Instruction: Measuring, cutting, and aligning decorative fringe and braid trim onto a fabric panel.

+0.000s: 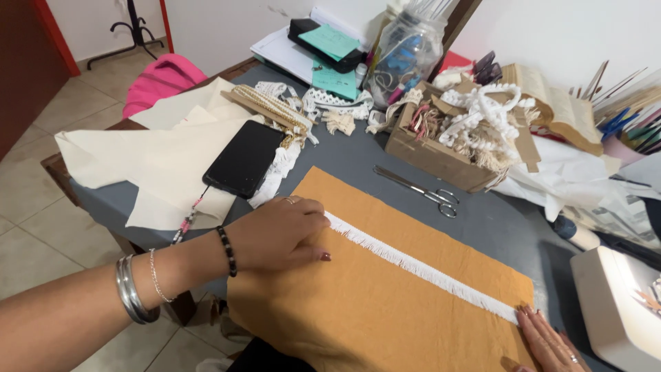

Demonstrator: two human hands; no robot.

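Observation:
A mustard-yellow cloth [372, 303] lies flat on the grey table [496, 220]. A strip of white fringe trim [420, 267] runs diagonally across it. My left hand [279, 234], with bracelets on the wrist, presses flat on the cloth at the trim's left end. My right hand [551, 341] rests with its fingertips on the trim's right end, near the bottom right corner. Neither hand grips anything; both have their fingers laid out on the cloth.
Scissors [420, 191] lie behind the cloth. A cardboard box of trims [447, 138], a glass jar [406, 52], a black phone [244, 158], cream fabric [158, 165], an open book [558, 103] and a white machine [620, 303] crowd the table.

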